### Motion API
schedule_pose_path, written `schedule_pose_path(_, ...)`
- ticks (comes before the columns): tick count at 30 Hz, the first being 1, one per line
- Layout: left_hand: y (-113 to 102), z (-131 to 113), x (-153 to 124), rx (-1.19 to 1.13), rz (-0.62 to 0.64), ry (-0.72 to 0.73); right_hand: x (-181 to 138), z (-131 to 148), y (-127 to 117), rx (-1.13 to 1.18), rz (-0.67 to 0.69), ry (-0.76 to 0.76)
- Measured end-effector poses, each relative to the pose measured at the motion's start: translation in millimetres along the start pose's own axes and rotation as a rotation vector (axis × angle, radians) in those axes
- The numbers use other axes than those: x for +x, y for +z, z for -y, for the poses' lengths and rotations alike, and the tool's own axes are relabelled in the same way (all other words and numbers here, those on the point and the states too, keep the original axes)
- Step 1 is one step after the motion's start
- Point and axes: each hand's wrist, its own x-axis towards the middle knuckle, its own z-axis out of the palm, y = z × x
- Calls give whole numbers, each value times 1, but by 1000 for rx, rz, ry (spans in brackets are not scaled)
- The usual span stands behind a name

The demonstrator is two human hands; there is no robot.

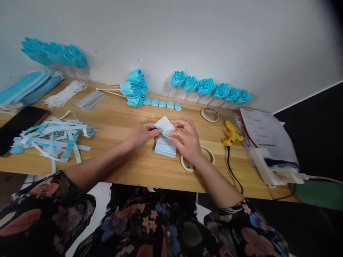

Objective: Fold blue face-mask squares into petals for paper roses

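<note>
A white-and-blue square was at the frame's centre, one corner upward, between two hands. The left hand, its arm slanting from lower left, pinched the square's left side between thumb and fingers. The right hand, fingers bent, grasped its lower right. Stacked pieces lay just below; folded pieces lined up above.

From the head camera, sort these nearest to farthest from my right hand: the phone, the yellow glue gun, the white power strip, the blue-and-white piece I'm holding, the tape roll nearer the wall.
From your right hand:
1. Blue-and-white piece: in its fingers
2. Tape roll: behind, slightly right
3. Yellow glue gun: right
4. White power strip: farther right
5. Phone: far left
</note>
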Motion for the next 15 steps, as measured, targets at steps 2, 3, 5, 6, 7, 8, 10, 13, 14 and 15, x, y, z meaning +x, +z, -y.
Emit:
schedule_pose_path(2,1,-1,-1,-33,-16,25,-1,0,0,-4,1,7)
schedule_pose_path(3,2,-2,-1,-45,-21,42,-1,0,0,-5,1,13)
schedule_pose_path(5,3,-4,-2,-59,-26,70,-1,0,1,-4,3,27)
schedule_pose_path(6,3,-4,-2,-64,-26,81,-1,0,1,-3,5,32)
schedule_pose_path(7,3,-5,-2,-69,-25,88,-1,0,1,-1,7,37)
schedule_pose_path(8,4,-5,-2,-77,-25,95,-1,0,1,1,10,40)
schedule_pose_path(10,4,-4,-2,-87,-25,104,-1,1,0,12,10,46)
schedule_pose_path(13,5,-3,-2,-67,-19,114,-1,2,0,50,2,89)
schedule_pose_path(14,5,-2,-2,-52,-17,119,-1,2,1,65,1,119)
schedule_pose_path(15,6,-1,-2,-36,-14,127,-2,3,1,81,0,153)
